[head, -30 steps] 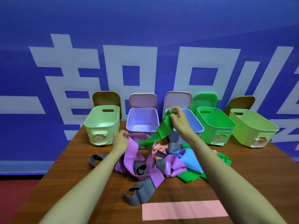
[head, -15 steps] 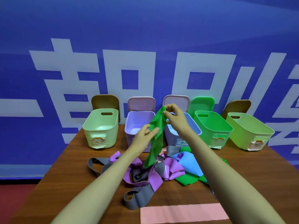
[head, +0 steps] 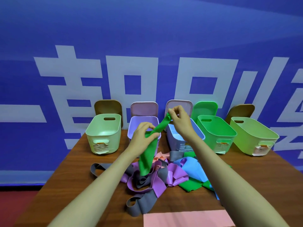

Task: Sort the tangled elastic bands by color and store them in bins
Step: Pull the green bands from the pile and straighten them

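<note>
A green elastic band (head: 147, 154) hangs above the pile, held by both hands. My right hand (head: 179, 122) pinches its top end in front of the blue bin (head: 198, 136). My left hand (head: 142, 138) grips the band lower down, in front of the purple bin (head: 131, 133). Below them lies a tangled pile of purple bands (head: 157, 185), grey bands (head: 141, 205), a blue band (head: 191, 167), another green band (head: 190, 185) and a pink one (head: 161, 157). A green bin (head: 216, 133) stands right of the blue bin.
A pale green bin (head: 103, 133) stands at the far left and a lime bin (head: 252, 136) at the far right. Lids lean on the blue wall behind the bins. A flat pink band (head: 186, 218) lies at the wooden table's (head: 65, 185) near edge.
My left hand let go of the purple band and took hold of the green band. Both hands have lifted the green band up out of the pile.
</note>
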The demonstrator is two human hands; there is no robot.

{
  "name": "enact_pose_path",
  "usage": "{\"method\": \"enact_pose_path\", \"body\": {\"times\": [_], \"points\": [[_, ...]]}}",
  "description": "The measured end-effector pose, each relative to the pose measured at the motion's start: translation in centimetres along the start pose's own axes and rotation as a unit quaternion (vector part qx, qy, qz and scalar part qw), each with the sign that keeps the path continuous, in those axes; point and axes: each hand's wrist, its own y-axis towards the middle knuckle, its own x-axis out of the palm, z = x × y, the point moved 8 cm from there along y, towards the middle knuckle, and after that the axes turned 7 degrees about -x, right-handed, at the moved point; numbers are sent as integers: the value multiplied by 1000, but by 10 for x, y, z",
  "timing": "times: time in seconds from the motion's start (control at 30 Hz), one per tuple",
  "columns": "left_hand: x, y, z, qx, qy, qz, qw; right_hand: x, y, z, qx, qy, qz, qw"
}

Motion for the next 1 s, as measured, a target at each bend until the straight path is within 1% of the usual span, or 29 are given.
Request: {"method": "enact_pose_path", "body": {"times": [0.07, 0.1, 0.17, 0.2, 0.3, 0.4, 0.47, 0.53, 0.6, 0.67, 0.77, 0.8, 0.87, 0.93, 1.0], "points": [[1, 0, -2, -21, -41, -8, 999, 0, -1, -1, 12, 33, 10, 999], [-1, 1, -5, -32, -58, -5, 998, -1, -1, -2, 10, 28, 13, 999], [-4, 1, -7, -37, -80, -7, 996, -3, 1, -1, 3, -19, 9, 1000], [-4, 1, -7, -43, -100, -24, 994, -3, 2, 1, 5, -43, 0, 999], [2, 0, -12, -98, -186, -69, 975, -2, -1, 6, 18, -86, -21, 996], [2, 3, -15, -127, -178, -69, 973, -4, -4, 17, 35, -81, -28, 996], [1, 2, -19, -148, -165, -86, 971, -7, -6, 27, 51, -49, -33, 997], [-1, 0, -27, -176, -146, -100, 968, -14, -8, 33, 59, -40, -44, 996], [-5, -3, -38, -230, -149, -103, 956, -19, -10, 37, 58, -38, -68, 995], [-7, -3, -46, -260, -158, -103, 947, -21, -12, 41, 55, -52, -102, 992], [-13, -1, -46, -248, -181, -92, 947, -19, -20, 48, 61, -72, -158, 983], [-14, -1, -44, -243, -199, -93, 945, -18, -23, 51, 67, -71, -174, 980], [-14, -2, -42, -231, -196, -109, 947, -16, -26, 55, 71, -95, -198, 973], [-11, -3, -40, -221, -178, -125, 951, -14, -26, 57, 54, -168, -218, 960], [-6, -3, -35, -204, -182, -135, 952, -9, -29, 59, 33, -258, -252, 932]]}}
